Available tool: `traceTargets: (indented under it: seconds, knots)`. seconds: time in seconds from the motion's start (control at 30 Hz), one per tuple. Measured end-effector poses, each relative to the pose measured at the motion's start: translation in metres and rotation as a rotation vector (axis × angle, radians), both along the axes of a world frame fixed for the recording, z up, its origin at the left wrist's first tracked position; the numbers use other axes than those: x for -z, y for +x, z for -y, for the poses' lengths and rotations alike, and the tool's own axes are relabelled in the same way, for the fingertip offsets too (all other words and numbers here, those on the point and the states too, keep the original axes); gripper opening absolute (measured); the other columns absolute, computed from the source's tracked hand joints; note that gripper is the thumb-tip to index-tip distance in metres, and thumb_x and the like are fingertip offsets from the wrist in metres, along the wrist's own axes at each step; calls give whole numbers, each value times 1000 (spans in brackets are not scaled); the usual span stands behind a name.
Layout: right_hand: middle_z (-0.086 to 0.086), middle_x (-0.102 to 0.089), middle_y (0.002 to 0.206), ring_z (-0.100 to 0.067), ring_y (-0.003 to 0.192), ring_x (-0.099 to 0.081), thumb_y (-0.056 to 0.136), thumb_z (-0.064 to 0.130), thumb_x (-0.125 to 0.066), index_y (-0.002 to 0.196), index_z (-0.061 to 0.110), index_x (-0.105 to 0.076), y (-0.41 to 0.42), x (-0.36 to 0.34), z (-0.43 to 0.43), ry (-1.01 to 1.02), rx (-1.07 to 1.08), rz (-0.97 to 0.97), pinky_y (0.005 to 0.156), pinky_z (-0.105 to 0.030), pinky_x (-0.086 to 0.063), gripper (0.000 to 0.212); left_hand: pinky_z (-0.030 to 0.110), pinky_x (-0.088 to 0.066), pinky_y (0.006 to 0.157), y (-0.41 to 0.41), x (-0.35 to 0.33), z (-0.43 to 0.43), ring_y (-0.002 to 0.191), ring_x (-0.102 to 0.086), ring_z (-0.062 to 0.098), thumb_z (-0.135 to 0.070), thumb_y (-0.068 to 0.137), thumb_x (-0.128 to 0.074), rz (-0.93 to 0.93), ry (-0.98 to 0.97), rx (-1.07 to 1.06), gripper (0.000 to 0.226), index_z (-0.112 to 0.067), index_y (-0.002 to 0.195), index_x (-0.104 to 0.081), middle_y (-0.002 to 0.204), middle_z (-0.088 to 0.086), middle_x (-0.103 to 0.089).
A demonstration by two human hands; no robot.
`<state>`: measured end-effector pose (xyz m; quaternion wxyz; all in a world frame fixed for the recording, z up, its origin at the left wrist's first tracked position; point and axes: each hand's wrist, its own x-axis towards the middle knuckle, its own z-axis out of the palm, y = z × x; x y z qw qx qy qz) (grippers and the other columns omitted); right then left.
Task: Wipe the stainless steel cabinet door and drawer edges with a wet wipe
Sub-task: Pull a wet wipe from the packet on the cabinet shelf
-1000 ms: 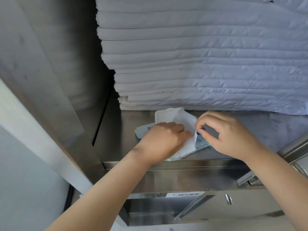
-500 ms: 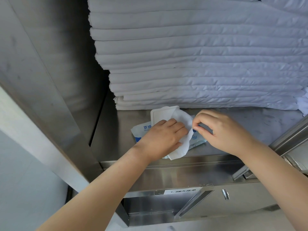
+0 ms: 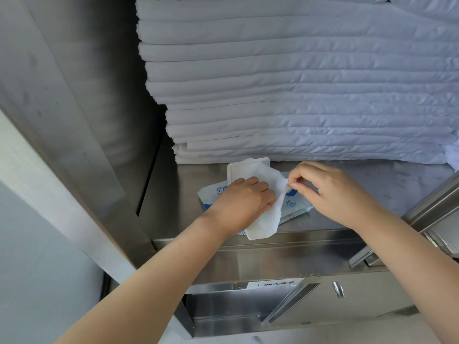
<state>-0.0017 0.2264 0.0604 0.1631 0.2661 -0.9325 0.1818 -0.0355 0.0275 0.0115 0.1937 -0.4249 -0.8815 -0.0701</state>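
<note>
On my feed, the left hand and right hand are both bare. The left forearm and right forearm are uncovered too, bare skin right to the near frame edge.

Steel cabinet: tall stack of folded white sheets on shelf. Brushed side panel left, soft sheen. Pale wall far left. White label on front below shelf.
</note>
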Motion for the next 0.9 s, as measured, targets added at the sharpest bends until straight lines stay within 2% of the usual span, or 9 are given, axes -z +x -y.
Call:
traceTargets:
  seconds: [0.17,0.27,0.33,0.43,0.53,0.63,0.77,0.83,0.9]
  knots:
    - [11,-58,85,-7,79,-52,89,8,-61,86,16,-59,-2,-8,-4,-86,52,0,70,-12,-38,9,34,-41,61,-1,1,2,71,-53,24,-8,85,-63,-15,12,-33,2,-9,86,-62,80,5,-61]
    - [8,-59,84,-12,78,-56,88,9,-61,86,14,-60,-4,-15,2,-94,61,-65,70,-22,-42,5,37,-42,68,8,-10,6,78,-53,25,-29,97,-40,159,170,-40,30,-8,92,-61,86,5,-62]
    - [8,-59,83,-13,76,-56,88,12,-61,86,12,-60,-8,-21,8,-44,54,-127,69,-22,-41,2,32,-41,67,16,-19,8,81,-54,20,-46,93,-26,249,296,-48,48,-11,95,-60,89,0,-63]
    - [6,-60,84,-16,75,-57,89,13,-61,87,13,-60,-14,-34,15,-4,52,-183,66,-30,-46,2,25,-39,59,28,-33,5,74,-57,15,-58,83,-43,132,399,-66,50,-13,91,-62,82,-3,-64]
    - [4,-62,84,-17,76,-57,89,11,-61,88,12,-60,-18,-45,19,17,50,-214,66,-34,-48,2,23,-39,50,31,-40,1,64,-58,16,-40,78,-69,37,454,-123,30,-11,82,-60,73,-4,-63]
    - [3,-62,82,-17,74,-57,88,11,-61,87,12,-60,-21,-54,21,-1,49,-234,65,-36,-50,2,25,-40,44,29,-42,4,57,-58,23,-17,77,-71,-15,501,-200,16,-7,83,-61,68,0,-62]
    - [8,-60,79,-9,70,-53,87,12,-63,86,14,-61,-21,-60,23,-42,56,-248,64,-32,-50,3,30,-44,41,27,-44,13,54,-56,23,-12,83,-65,-12,587,-247,31,-7,110,-52,70,-1,-61]
    - [9,-59,76,-8,68,-52,86,14,-63,86,15,-61,-22,-61,25,-57,69,-248,62,-32,-50,3,29,-43,41,28,-45,17,55,-56,22,-12,85,-64,-37,583,-242,36,-14,113,-43,70,-2,-60]
    - [9,-58,73,-10,65,-52,86,15,-63,85,16,-61,-23,-61,28,-74,76,-237,60,-33,-50,3,25,-42,44,26,-46,20,58,-57,24,-11,85,-64,-92,550,-235,32,-15,112,-48,73,0,-63]
